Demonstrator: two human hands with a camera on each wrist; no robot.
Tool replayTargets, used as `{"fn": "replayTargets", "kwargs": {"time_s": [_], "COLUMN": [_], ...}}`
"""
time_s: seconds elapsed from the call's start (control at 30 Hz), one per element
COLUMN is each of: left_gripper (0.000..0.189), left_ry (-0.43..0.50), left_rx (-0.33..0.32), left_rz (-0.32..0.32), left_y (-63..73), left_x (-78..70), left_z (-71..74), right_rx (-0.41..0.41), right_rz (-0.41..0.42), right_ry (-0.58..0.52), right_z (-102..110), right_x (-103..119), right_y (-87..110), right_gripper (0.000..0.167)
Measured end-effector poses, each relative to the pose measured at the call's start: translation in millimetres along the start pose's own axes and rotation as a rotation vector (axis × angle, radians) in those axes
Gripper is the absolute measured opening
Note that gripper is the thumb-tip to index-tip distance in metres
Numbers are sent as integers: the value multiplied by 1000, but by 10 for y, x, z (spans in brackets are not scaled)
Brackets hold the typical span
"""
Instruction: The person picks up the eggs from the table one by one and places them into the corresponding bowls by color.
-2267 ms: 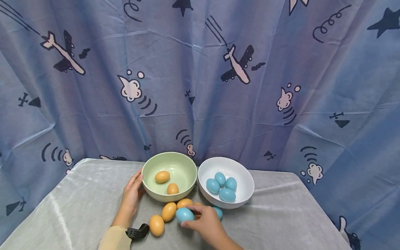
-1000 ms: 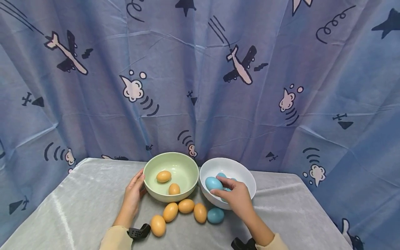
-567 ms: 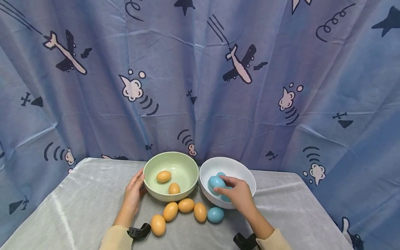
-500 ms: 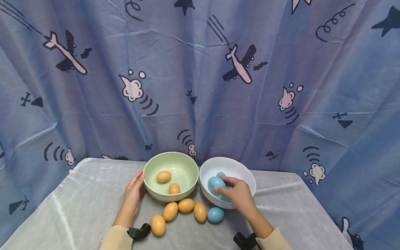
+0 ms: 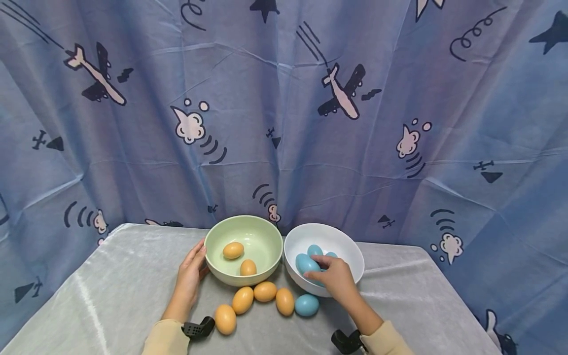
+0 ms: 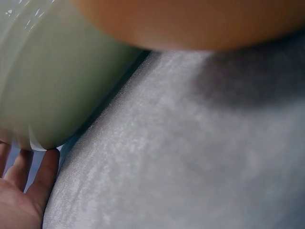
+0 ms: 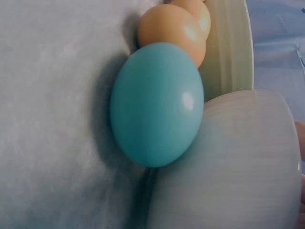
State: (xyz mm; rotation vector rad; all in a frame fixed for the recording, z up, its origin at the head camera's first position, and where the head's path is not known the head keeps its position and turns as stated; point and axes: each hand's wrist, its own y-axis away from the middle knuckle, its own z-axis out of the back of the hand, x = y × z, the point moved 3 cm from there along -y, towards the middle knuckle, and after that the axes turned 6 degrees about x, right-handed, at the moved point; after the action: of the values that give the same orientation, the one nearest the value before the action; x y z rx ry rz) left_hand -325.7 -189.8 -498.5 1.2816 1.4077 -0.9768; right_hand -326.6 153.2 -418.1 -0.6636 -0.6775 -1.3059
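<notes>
Bowls (image 5: 269,246): 2. Orange eggs (image 5: 243,300): 6. Blue eggs (image 5: 306,305): at least 4, some partly hidden. Hands (image 5: 189,277): 2. Wrist cameras (image 5: 198,329): 2.

Airplane-print curtain (image 5: 248,162), grey tabletop (image 5: 399,296), seemingly velvet

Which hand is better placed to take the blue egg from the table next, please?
Likely the right hand: it reaches into the white bowl, close to that blue egg. The left hand touches the green bowl's left side, farther away, with orange eggs lying between.
</notes>
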Motion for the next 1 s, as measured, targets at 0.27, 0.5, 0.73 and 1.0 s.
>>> {"fn": "replayTargets", "kwargs": {"time_s": [0.27,0.5,0.73,1.0], "left_gripper": [59,59,58,63], "left_ry": [-25,-23,-23,-16], "left_rx": [-3,0,3,-5], "left_rz": [14,11,14,7], "left_y": [9,6,8,-1], "left_x": [1,7,12,9], "left_z": [9,7,3,-6], "right_rx": [7,16,29,25], "right_rz": [24,39,47,39], "right_ry": [49,105,124,147], "right_z": [-26,-22,-26,-37], "right_x": [-5,-6,21,22], "right_y": [-2,-25,-38,-42], "right_gripper": [46,44,41,39]}}
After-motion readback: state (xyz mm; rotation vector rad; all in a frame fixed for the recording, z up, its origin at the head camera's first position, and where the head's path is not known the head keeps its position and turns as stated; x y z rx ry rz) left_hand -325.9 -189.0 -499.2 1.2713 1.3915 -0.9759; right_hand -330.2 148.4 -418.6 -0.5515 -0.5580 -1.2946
